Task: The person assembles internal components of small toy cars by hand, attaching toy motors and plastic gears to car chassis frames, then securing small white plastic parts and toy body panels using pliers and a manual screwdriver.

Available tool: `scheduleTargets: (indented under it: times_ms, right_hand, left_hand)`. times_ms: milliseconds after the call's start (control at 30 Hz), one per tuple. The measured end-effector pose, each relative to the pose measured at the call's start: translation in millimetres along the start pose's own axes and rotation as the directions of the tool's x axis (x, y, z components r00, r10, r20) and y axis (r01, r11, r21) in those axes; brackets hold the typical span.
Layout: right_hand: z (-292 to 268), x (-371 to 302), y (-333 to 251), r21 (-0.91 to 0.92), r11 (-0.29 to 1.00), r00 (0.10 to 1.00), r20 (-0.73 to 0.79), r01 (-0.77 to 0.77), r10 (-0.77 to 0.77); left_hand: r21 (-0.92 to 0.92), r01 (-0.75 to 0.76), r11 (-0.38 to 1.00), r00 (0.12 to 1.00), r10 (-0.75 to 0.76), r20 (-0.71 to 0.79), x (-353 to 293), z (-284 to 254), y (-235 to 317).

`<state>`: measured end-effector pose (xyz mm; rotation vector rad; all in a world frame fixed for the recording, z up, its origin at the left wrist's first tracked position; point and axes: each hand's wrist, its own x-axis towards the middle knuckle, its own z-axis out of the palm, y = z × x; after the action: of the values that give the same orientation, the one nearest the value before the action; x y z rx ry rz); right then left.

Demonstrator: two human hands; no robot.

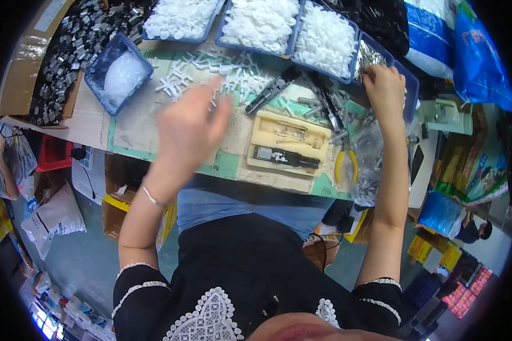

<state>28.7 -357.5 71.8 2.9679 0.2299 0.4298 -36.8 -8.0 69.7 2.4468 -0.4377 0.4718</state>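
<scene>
Near the bench's front edge, a black device [290, 159] lies in a cream tray [261, 137], yellow-handled pliers [338, 166] just beside it. The left hand [188, 116] blurs over the bench, thumb wide of the fingers; whether it holds anything, I cannot tell. Beyond lie white plastic pieces [176, 82]. Farther, the right hand [385, 91] reaches to silvery pieces [371, 55], fingertips narrowed, their grip unclear, beside 3 blue bins [256, 50] of white discs [259, 23].

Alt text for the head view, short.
A person's right hand is at a blue bin of shiny metal parts on a cluttered workbench; the left hand, blurred, is near small white pieces. Between them lies a cream fixture holding a black part, yellow-handled pliers beside it.
</scene>
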Motion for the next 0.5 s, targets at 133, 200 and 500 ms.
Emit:
scheduleTargets:
  times_ms: [133, 200, 500]
  right_hand:
    - [-2, 3, -4, 0.018, 1.000, 0.999, -0.034, -0.007, 0.008]
    - [0, 2, -3, 0.065, 0.998, 0.997, -0.080, -0.012, 0.017]
    - [-7, 0, -5, 0.327, 0.943, 0.979, -0.161, -0.070, 0.128]
  left_hand:
    - [0.286, 0.118, 0.951, 0.982, -0.069, -0.178, 49, -5, -47]
    - [0.336, 0.074, 0.939, 0.973, 0.005, -0.229, 68, 2, -61]
    - [0.514, 0.016, 0.858, 0.981, 0.085, -0.173, 118, 21, -78]
